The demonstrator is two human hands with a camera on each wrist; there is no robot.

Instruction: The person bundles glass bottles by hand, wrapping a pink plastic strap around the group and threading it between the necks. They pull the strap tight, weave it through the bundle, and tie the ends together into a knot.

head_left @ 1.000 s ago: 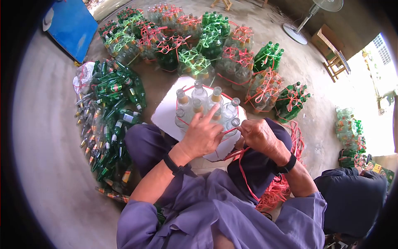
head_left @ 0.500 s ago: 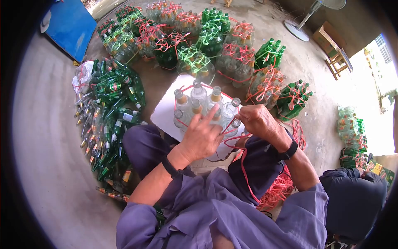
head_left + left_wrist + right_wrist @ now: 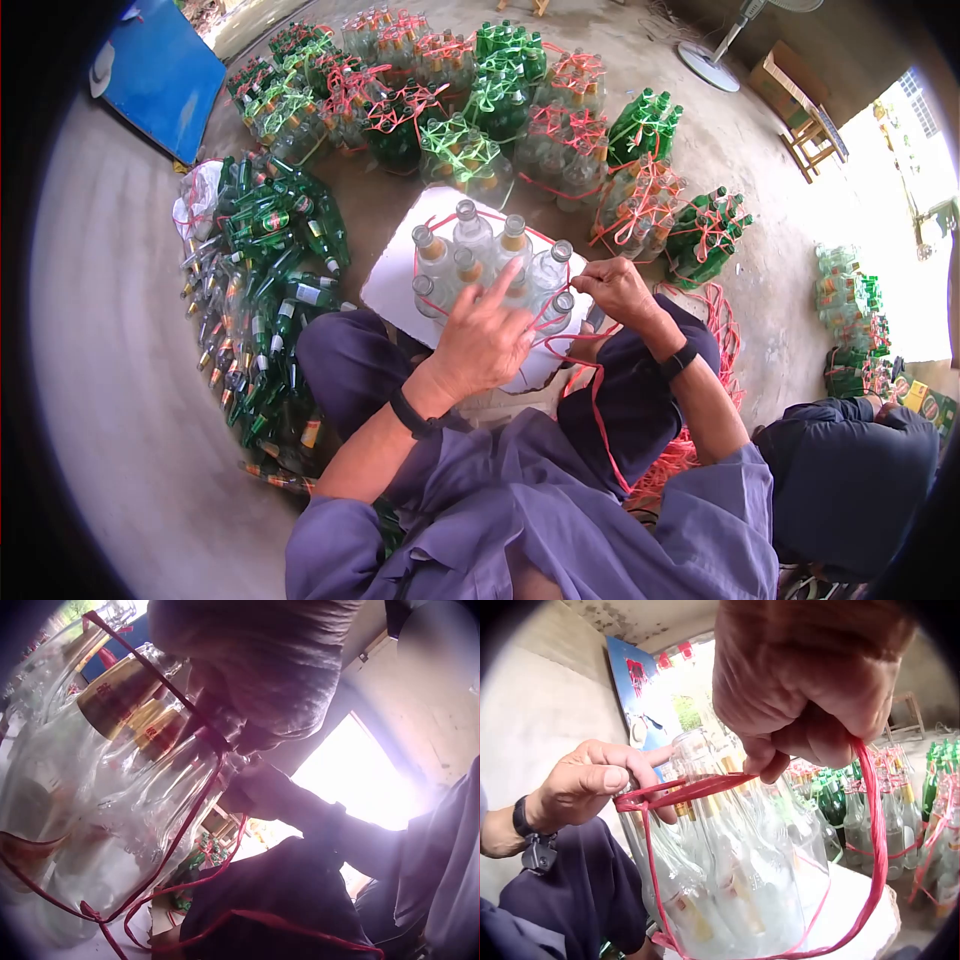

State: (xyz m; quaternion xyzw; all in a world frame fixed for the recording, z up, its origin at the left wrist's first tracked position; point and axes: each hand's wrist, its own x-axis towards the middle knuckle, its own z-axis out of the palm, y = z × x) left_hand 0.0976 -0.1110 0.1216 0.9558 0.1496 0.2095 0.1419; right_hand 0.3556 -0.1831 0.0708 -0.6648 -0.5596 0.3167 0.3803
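Note:
Several clear glass bottles (image 3: pixel 472 232) stand upright in a tight cluster on a white board (image 3: pixel 398 275), with red plastic twine (image 3: pixel 705 786) strung around their necks. My left hand (image 3: pixel 482 338) lies over the near side of the cluster, index finger stretched across the tops. In the right wrist view its thumb and lower fingers close around a near bottle's neck, right at the twine. To the right of the cluster, my right hand (image 3: pixel 622 292) pinches the twine between curled fingers and thumb. A loose length hangs from that hand in a loop.
Green and brown bottles (image 3: pixel 275 290) lie heaped at left. Tied bundles of bottles (image 3: pixel 465 155) form an arc ahead. A tangle of red twine (image 3: pixel 668 470) lies beside the right knee. A fan (image 3: pixel 710 68) and a wooden stool (image 3: pixel 815 140) stand farther back.
My right hand has moved up and away from the near right bottle, drawing the twine along the cluster's right side. The left hand stays in place on the bottles.

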